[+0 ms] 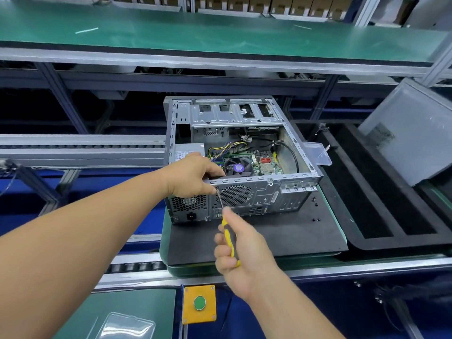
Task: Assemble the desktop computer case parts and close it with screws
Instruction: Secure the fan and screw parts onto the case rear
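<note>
An open desktop computer case (241, 157) lies on its side on a black mat (281, 231), its long axis running away from the viewer and its rear panel facing the viewer. The left hand (193, 176) curls over the rear top edge, fingertips beside the screwdriver tip. The right hand (238, 250) grips a yellow-and-black screwdriver (226, 225), shaft pointing up and left to the rear panel beside the fan grille (236, 195). Loose black screws (315, 204) lie on the mat to the right.

Bright overhead light; edges bowed, slightly soft
</note>
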